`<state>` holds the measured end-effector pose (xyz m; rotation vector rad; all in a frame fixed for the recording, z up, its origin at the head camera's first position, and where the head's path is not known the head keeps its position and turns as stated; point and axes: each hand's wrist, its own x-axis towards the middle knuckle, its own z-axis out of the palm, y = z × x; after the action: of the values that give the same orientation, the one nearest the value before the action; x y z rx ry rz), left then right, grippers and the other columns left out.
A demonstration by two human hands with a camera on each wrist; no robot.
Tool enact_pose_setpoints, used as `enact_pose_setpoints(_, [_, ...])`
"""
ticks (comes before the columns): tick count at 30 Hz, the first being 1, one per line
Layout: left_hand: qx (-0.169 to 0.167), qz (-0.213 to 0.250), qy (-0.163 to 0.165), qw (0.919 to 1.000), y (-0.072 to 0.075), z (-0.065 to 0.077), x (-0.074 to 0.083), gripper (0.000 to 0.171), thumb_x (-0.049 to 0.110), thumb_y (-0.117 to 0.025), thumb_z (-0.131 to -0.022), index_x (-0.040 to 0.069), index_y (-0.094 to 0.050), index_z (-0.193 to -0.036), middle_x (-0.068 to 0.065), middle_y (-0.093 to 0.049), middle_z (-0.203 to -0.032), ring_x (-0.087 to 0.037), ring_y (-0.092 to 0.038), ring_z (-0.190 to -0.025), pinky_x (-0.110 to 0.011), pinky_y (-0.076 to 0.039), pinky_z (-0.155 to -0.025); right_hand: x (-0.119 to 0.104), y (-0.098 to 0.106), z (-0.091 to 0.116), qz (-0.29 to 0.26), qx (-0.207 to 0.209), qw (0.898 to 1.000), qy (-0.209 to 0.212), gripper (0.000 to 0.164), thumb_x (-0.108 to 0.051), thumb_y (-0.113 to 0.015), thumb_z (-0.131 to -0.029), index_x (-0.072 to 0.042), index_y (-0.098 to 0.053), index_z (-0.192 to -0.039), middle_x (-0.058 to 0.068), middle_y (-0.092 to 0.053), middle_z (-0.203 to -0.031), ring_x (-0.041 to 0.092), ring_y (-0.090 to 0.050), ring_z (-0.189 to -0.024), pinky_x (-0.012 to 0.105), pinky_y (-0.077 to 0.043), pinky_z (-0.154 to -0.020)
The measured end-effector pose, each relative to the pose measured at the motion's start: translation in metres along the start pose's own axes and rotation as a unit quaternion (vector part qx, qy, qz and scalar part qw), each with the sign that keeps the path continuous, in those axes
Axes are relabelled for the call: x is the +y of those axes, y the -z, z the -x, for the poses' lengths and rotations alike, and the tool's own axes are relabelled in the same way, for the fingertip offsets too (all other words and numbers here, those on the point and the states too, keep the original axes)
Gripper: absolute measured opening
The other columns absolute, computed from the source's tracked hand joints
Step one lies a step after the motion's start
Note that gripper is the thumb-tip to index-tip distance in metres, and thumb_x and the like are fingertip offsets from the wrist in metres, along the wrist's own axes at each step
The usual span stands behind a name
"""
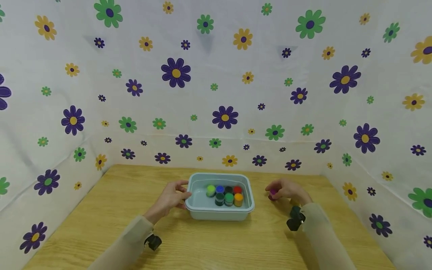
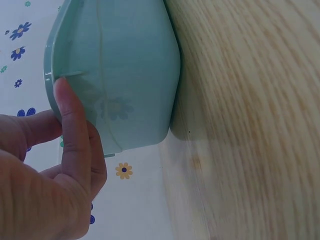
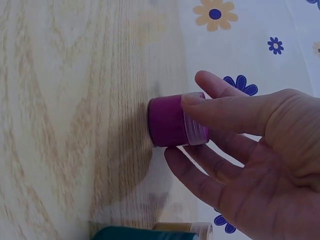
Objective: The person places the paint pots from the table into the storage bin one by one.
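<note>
My left hand (image 1: 170, 197) grips the left end of a pale blue-green plastic basin (image 1: 219, 216) on the table. In the left wrist view, its fingers (image 2: 75, 135) lie along the outer wall just under the rim. Inside the basin, toward its right, several small paint jars stand in two rows, among them a lime one (image 1: 210, 191), a red one (image 1: 237, 190) and an orange one (image 1: 238, 200). To the right of the basin, my right hand (image 1: 286, 188) pinches a purple paint jar (image 3: 170, 120) by its clear lid, thumb on one side, fingers on the other.
Close below the right hand, at the lower edge of the right wrist view, show a dark teal rounded object (image 3: 145, 234) and a brownish jar (image 3: 200, 229) with a clear lid. A flower-patterned white sheet (image 1: 202, 101) encloses the wooden table (image 1: 209, 243) at the back and sides.
</note>
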<state>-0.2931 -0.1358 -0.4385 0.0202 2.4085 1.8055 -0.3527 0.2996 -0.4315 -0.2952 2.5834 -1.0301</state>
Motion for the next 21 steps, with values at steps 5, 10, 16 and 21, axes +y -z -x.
enact_pose_setpoints(5, [0.002,0.0,0.001,1.0,0.0,0.0,-0.001,0.05,0.001,-0.066,-0.091,0.005,-0.052,-0.139,-0.017,-0.054,-0.106,-0.024,-0.063,-0.072,-0.034,-0.06,-0.054,0.002,-0.006,-0.001,-0.024,-0.003,1.0,0.004,0.04,0.006,-0.068,-0.083,0.0,-0.064,-0.122,0.014,-0.066,-0.114,0.025,-0.058,-0.099,0.04,-0.051,-0.093])
enact_pose_setpoints(10, [-0.001,-0.004,0.002,1.0,0.0,0.0,0.001,0.05,0.001,-0.066,-0.091,0.005,-0.053,-0.139,-0.016,-0.054,-0.104,-0.024,-0.063,-0.07,-0.034,-0.059,-0.054,0.001,-0.008,0.0,-0.017,0.002,1.0,0.017,0.041,0.005,-0.07,-0.083,0.002,-0.062,-0.123,0.016,-0.067,-0.116,0.024,-0.059,-0.1,0.041,-0.053,-0.093])
enact_pose_setpoints(16, [-0.001,-0.002,-0.002,1.0,0.0,0.0,0.001,0.051,0.0,-0.066,-0.091,0.004,-0.052,-0.139,-0.016,-0.054,-0.104,-0.023,-0.063,-0.069,-0.034,-0.059,-0.054,-0.003,-0.011,0.002,-0.018,0.024,1.0,-0.003,0.04,-0.005,-0.072,-0.086,0.0,-0.062,-0.124,0.015,-0.066,-0.117,0.026,-0.058,-0.105,0.051,-0.045,-0.099])
enact_pose_setpoints(21, [0.0,-0.004,0.002,1.0,0.0,0.0,0.001,0.052,0.0,-0.066,-0.091,0.004,-0.051,-0.14,-0.017,-0.055,-0.105,-0.022,-0.063,-0.068,-0.034,-0.059,-0.054,-0.007,-0.013,0.003,-0.026,0.03,0.999,-0.017,0.043,-0.017,-0.075,-0.086,-0.004,-0.063,-0.125,0.012,-0.065,-0.12,0.028,-0.056,-0.11,0.062,-0.036,-0.105])
